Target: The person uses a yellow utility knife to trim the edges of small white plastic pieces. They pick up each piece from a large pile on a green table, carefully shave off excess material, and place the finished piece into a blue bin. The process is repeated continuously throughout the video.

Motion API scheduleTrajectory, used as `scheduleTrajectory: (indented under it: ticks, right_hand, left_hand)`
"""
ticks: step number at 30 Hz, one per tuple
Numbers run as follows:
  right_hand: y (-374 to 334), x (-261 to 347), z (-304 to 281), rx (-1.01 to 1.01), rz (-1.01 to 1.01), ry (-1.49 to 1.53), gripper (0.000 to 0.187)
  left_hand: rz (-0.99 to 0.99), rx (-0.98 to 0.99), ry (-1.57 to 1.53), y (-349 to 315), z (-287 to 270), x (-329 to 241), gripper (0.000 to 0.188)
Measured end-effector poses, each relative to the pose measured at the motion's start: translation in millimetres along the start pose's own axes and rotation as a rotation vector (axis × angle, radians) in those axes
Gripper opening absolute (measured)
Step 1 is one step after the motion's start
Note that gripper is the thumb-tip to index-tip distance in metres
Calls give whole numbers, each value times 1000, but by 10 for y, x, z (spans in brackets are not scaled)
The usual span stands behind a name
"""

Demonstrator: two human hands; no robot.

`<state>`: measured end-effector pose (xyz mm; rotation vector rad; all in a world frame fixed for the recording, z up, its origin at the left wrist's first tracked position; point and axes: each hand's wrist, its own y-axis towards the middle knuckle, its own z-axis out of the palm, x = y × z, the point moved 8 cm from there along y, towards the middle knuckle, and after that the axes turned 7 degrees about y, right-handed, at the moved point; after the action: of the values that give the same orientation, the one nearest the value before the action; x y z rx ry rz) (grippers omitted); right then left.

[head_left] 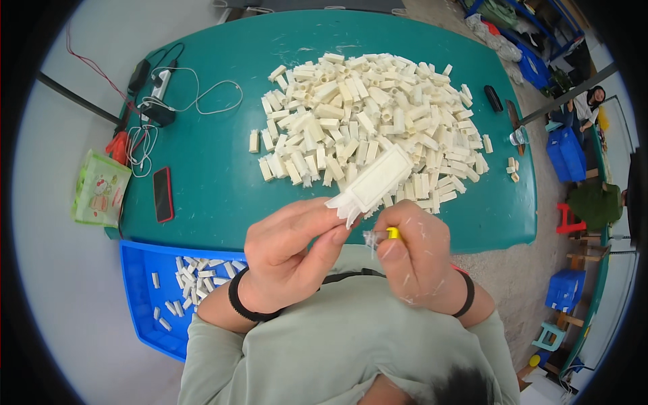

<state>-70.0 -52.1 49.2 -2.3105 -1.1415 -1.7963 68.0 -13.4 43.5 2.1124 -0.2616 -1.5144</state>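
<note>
Between the thumb and fingers of my left hand (290, 253) is a cream plastic piece (378, 177), a long rectangular block with ragged flaps at its near end. It slants up and to the right over the table. My right hand (415, 250) is closed around a small yellow-handled cutter (393, 233); its tip points left, with white shavings clinging to it. The cutter and the piece are apart. Bits of shaving also stick to my right hand. Behind both hands spreads a large heap of similar cream pieces (358, 101).
The green table (209, 175) also carries a red-edged phone (163, 194), a power strip (160, 84) with cables, and a black object (493, 98). A blue tray (145, 297) at lower left holds several pieces. To the right are stools, blue crates (565, 154) and other people.
</note>
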Motion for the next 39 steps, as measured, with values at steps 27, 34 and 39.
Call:
scheduleTrajectory:
  ticks: [27,34,39]
  right_hand:
    - [28,35,54,-2,-48,-66,27]
    - [20,54,51,-4,-65,-85,26]
    - [3,57,30,-49,-84,-127,25]
  left_hand:
    - [171,-59,184,-34,-34,-195,29]
    - [174,-58,185,-49,-32,-210,29]
    - [170,-75,183,-64,-25,-196,28]
